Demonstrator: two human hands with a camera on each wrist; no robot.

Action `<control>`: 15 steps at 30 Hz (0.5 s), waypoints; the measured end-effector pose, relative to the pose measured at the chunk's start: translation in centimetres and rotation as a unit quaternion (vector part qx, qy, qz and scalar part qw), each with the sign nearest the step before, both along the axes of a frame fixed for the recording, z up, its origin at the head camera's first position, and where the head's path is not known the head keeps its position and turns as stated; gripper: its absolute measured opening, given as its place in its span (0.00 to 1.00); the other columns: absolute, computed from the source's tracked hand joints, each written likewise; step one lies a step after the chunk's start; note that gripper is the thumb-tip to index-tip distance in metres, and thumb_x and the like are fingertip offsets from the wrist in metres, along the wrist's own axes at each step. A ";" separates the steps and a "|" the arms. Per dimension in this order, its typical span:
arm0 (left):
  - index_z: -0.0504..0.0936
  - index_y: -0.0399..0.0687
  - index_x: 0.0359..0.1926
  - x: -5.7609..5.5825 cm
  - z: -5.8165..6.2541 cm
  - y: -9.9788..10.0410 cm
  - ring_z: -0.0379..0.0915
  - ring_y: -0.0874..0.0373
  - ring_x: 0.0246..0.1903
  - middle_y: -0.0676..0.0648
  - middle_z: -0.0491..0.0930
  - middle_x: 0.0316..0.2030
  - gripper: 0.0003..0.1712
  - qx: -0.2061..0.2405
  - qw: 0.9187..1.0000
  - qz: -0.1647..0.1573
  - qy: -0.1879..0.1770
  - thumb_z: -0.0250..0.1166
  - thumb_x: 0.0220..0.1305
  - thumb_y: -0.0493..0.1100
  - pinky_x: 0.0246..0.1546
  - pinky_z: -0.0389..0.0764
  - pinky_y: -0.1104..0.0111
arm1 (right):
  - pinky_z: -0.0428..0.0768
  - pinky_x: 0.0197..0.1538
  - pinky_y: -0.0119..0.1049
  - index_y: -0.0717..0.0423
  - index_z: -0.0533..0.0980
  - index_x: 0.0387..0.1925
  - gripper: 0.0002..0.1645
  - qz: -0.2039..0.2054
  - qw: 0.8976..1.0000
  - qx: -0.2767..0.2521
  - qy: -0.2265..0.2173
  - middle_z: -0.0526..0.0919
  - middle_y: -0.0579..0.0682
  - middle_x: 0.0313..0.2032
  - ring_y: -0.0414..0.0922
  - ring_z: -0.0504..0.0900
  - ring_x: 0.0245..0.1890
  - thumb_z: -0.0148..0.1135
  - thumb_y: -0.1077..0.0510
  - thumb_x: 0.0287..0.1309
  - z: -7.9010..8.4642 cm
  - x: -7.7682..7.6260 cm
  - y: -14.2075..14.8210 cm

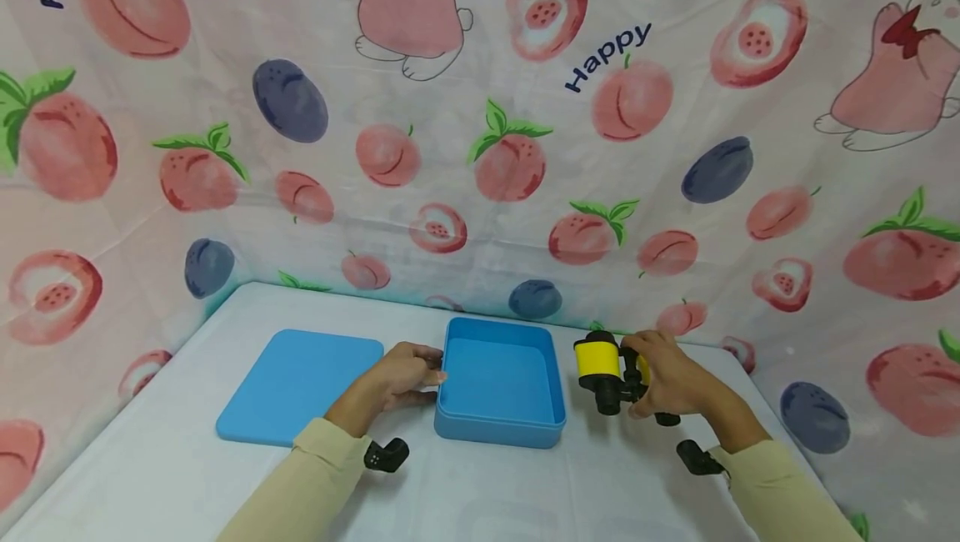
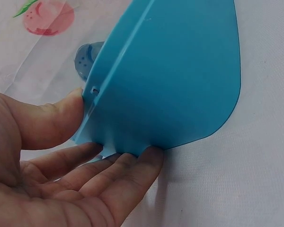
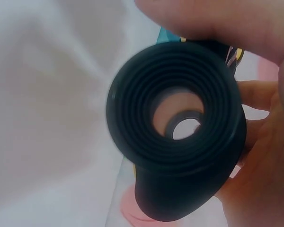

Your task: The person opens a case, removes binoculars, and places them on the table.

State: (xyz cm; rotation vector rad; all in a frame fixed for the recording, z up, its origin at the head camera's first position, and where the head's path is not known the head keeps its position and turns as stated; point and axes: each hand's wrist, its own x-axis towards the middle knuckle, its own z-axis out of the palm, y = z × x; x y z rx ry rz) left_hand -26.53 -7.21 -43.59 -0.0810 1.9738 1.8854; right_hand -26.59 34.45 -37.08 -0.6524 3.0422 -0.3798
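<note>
A blue open-topped box stands near the middle of the white table, its inside bare. At its left side my left hand holds the wall. The left wrist view shows the thumb at the stepped rim and the fingertips against the lower edge of the box wall. To the right of the box, my right hand grips yellow and black binoculars around one barrel. A black eyepiece fills the right wrist view close up, with thumb and fingers around its barrel.
A flat blue lid with rounded corners lies on the white table left of the box. Behind the table hangs a fruit-print cloth, which also rises along both sides. Black wrist cameras sit below each hand.
</note>
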 end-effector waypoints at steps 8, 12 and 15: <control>0.66 0.28 0.74 0.0 -0.1 -0.1 0.73 0.38 0.67 0.29 0.68 0.72 0.34 -0.001 1.000 0.002 0.000 0.63 0.69 0.27 0.64 0.78 0.42 | 0.78 0.62 0.68 0.64 0.72 0.67 0.62 0.000 1.000 0.003 -0.004 0.74 0.65 0.65 0.61 0.68 0.61 0.91 0.46 0.29 -0.5 -0.1 0.0; 0.67 0.29 0.74 0.0 -0.1 -0.1 0.73 0.39 0.67 0.29 0.68 0.72 0.33 -0.001 1.000 0.003 -0.001 0.63 0.69 0.27 0.64 0.78 0.42 | 0.78 0.62 0.68 0.64 0.72 0.67 0.62 -0.004 1.000 0.004 -0.007 0.74 0.66 0.65 0.61 0.68 0.62 0.90 0.46 0.29 -0.7 -0.1 0.0; 0.67 0.29 0.74 0.0 0.0 -0.1 0.73 0.38 0.68 0.29 0.68 0.73 0.33 0.000 1.000 0.003 -0.002 0.63 0.69 0.27 0.64 0.79 0.42 | 0.78 0.62 0.69 0.63 0.72 0.67 0.62 -0.006 1.000 0.004 -0.008 0.73 0.66 0.66 0.61 0.67 0.62 0.90 0.46 0.28 -0.9 -0.2 0.1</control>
